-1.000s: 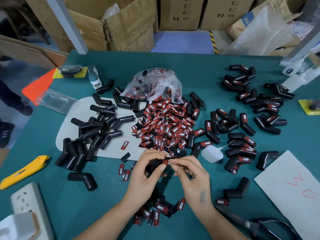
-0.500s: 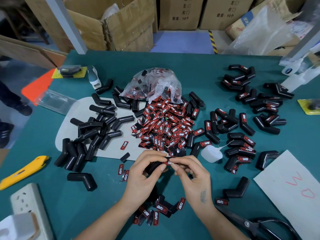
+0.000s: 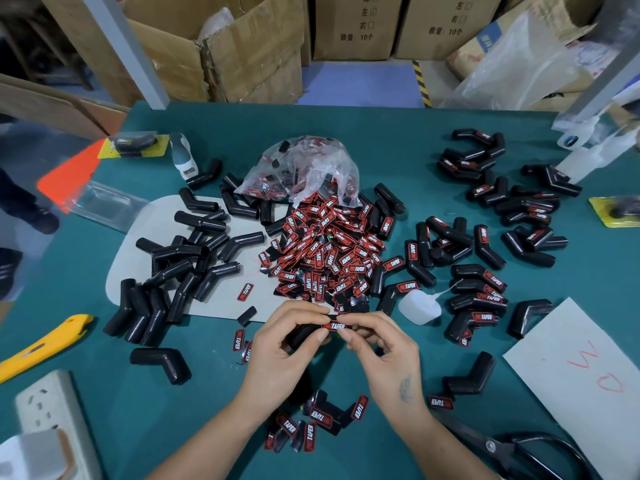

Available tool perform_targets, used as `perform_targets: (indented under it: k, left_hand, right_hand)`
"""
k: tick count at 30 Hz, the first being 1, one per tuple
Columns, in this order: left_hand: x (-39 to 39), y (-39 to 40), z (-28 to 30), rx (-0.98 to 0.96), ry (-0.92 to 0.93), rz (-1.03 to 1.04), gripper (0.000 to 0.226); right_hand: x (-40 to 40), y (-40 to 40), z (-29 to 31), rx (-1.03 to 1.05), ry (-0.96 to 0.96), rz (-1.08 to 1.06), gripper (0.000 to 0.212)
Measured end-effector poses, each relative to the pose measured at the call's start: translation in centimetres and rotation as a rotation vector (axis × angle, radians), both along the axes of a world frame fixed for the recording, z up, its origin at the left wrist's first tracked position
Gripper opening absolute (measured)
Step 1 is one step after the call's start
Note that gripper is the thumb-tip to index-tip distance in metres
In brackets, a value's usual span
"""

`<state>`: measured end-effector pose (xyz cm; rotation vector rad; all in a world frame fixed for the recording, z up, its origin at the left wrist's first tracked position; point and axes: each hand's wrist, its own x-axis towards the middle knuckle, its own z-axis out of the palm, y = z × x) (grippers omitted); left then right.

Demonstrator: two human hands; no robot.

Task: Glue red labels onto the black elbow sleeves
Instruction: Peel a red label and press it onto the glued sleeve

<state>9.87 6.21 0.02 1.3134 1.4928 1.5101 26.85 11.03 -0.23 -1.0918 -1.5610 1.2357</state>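
One glossy black elbow sleeve (image 3: 304, 336) was gripped in the left hand (image 3: 284, 351) above the green table (image 3: 398, 133). One red label (image 3: 334, 326) (rectangular, white lettering) was pinched against it by the right hand (image 3: 384, 351).

Red labels (image 3: 325, 258) read "PROTAPER", cardboard boxes (image 3: 356, 26) show "10个", and white paper (image 3: 588, 372) bears red "WO".

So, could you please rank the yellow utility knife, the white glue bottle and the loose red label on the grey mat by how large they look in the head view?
1. Yellow utility knife, largest, though it lies nearer the camera.
2. White glue bottle.
3. Loose red label on the grey mat, clearly smallest.
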Motion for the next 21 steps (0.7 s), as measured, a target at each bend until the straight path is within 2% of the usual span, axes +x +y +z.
perform_targets:
  k: [6,12,16,21]
  left_hand:
    - [-0.08,0.02,0.17,0.001,-0.002,-0.001,0.018]
    - [-0.09,-0.05,0.05,-0.007,-0.018,-0.007,0.017]
    - [0.12,-0.25,0.1,-0.005,-0.105,-0.015,0.016]
    - [0.22,-0.19,0.26,-0.02,-0.105,-0.008,0.017]
  right_hand:
    - [-0.01,-0.06,-0.28,-0.11,0.063,-0.011,0.028]
    - [0.15,0.0,-0.02,0.018,0.005,0.024,0.018]
    - [0.03,0.0,0.14,0.013,0.003,-0.003,0.017]
    - [0.02,-0.04,0.1,0.003,-0.007,-0.004,0.023]
